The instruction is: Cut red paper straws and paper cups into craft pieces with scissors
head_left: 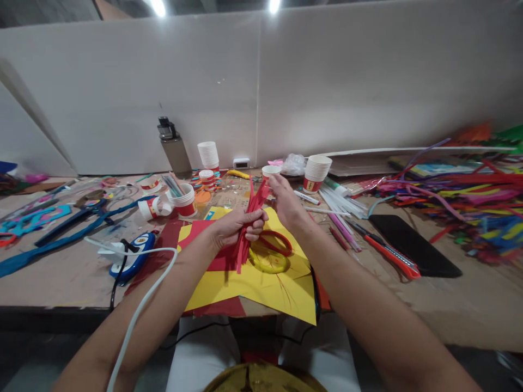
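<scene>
Red strips (257, 199) are poking from the closed left grip (233, 226) above yellow paper (218, 288); the right grip (286, 202) is curving beside their tops, its hold unclear; cup lettering (312, 186) is blurring illegibly.

There is one bundle of thin red paper strips (257, 199), the strips overlapping too much to count; two looped plastic scissor handles (270, 265), one red, one yellow; one flat black phone (413, 245); one red-and-black box cutter (390, 252); one grey-brown, black-capped bottle (176, 155); two bright ceiling lights (157, 7).
</scene>
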`<action>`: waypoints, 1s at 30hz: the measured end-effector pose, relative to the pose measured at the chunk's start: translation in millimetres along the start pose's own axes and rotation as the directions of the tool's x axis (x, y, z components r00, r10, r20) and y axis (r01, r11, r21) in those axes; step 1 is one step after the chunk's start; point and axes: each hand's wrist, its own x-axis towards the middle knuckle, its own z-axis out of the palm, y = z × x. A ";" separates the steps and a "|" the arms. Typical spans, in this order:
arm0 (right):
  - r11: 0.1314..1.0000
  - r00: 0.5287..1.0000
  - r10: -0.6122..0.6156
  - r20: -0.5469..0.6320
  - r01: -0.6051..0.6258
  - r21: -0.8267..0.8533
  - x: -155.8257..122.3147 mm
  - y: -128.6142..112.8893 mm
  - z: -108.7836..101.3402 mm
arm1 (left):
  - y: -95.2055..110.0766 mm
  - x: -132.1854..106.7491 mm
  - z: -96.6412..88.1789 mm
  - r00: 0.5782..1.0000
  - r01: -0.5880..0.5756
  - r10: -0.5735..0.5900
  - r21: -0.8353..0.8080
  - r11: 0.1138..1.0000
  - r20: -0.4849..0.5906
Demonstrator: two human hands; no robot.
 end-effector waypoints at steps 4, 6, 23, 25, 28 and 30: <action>1.000 1.000 -0.018 -0.026 0.018 0.010 6.0 0.4 -2.1 | -1.7 -4.5 3.9 0.995 0.065 -0.070 0.071 0.995 0.068; 0.998 0.999 -0.035 0.020 0.034 0.053 4.5 -2.0 -1.7 | -2.4 -6.8 5.8 0.988 0.111 -0.120 0.097 0.989 0.101; 0.992 0.996 -0.072 0.051 0.077 -0.096 6.9 -18.3 -11.3 | 1.3 -0.6 1.3 0.999 0.001 -0.002 -0.033 0.999 -0.033; 0.982 0.996 -0.079 -0.051 0.069 -0.174 10.7 -31.2 -16.7 | 2.3 2.3 0.2 0.991 -0.087 0.075 -0.105 0.991 -0.110; 0.965 0.987 -0.131 -0.095 0.105 -0.242 10.3 -57.0 -22.6 | 3.6 5.1 -2.2 0.975 -0.138 0.107 -0.155 0.978 -0.193; 0.959 0.985 -0.158 -0.064 0.137 -0.248 5.7 -74.6 -24.1 | 4.4 5.7 -4.3 0.969 -0.150 0.112 -0.163 0.975 -0.220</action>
